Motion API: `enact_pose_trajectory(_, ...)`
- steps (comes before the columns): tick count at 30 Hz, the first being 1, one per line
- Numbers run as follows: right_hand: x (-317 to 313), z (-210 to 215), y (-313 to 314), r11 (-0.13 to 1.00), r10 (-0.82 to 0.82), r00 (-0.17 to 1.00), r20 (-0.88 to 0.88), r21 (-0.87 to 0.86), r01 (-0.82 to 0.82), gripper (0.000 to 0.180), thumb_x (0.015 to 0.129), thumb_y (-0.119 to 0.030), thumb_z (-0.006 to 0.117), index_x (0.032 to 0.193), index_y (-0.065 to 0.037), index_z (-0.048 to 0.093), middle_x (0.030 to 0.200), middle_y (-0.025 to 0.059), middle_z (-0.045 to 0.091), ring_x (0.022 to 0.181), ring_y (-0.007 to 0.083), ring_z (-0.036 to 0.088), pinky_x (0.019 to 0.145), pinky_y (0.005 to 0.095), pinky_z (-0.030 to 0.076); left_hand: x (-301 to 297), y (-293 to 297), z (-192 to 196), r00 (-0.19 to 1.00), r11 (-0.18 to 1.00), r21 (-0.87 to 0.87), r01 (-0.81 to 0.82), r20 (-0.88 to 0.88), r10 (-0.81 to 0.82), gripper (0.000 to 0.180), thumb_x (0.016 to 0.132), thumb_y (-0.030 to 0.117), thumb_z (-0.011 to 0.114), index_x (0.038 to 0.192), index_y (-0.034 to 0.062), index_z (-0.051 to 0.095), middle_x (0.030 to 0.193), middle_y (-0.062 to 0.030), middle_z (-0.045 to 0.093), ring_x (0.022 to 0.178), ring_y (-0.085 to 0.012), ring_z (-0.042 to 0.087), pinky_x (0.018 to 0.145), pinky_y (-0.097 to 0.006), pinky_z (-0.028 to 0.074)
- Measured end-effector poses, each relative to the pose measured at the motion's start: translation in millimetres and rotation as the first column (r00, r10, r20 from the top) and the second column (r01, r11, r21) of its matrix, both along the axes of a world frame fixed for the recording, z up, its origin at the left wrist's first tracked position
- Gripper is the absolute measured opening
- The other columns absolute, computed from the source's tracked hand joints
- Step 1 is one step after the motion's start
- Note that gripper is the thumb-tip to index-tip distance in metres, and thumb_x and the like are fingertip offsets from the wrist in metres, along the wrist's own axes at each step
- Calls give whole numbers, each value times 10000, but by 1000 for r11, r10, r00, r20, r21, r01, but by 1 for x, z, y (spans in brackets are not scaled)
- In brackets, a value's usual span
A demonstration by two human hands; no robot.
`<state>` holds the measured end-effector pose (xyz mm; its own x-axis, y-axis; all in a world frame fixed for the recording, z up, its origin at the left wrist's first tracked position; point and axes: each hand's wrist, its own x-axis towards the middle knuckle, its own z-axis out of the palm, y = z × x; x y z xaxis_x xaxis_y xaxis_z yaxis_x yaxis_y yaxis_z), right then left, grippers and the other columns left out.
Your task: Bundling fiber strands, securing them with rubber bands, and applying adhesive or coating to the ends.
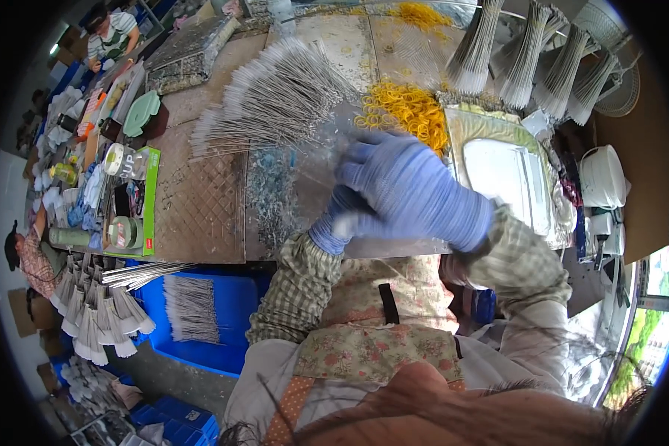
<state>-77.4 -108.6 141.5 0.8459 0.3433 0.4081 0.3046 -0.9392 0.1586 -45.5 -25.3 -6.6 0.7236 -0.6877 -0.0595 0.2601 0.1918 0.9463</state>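
Both my hands wear blue knitted gloves and meet over the near edge of the worktable. My right hand (pixel 416 189) is smeared by motion and lies across the front of my left hand (pixel 334 223), so the fingers of both are largely hidden. Whether anything is between them, I cannot make out. Just beyond them, to the left, a fanned heap of thin wire-like sticks with whitish ends (pixel 279 93) covers the tabletop. A pile of yellow rubber bands (pixel 409 111) lies right behind my right hand.
Tied stick bundles (pixel 516 74) stand at the far right, beside a shiny white tray (pixel 504 182). A white bucket (pixel 602 177) is at the right. On the left are a green-edged box (pixel 150 201) with jars, hanging bundles (pixel 100 320) and a blue bin (pixel 234 334). Another person (pixel 111 37) sits far left.
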Motion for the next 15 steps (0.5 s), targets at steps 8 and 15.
enact_pose_trajectory(8, -2, -38, -9, 987, -3, 973, -229, 157, 40, 927, 813, -784, 388, 1415, -79, 395, 1340, 179, 510, 1314, 352, 412, 1148, 490, 218, 35, 10, -13, 957, 936, -201, 289, 55, -284, 434, 945, 263, 575, 1310, 57, 463, 1180, -118, 608, 1072, -225, 607, 956, -365, 493)
enact_pose_trajectory(15, -14, -98, -36, 325, 214, 954, 208, 906, -270, 1392, 593, -651, 777, 1484, 13, -61, 1475, 305, 239, 1365, 385, 311, 1142, 458, 240, 45, 16, -15, 775, 991, 36, 132, 619, -126, 541, 729, 272, 806, 1168, 69, 562, 1072, -96, 648, 972, -198, 652, 845, -325, 531)
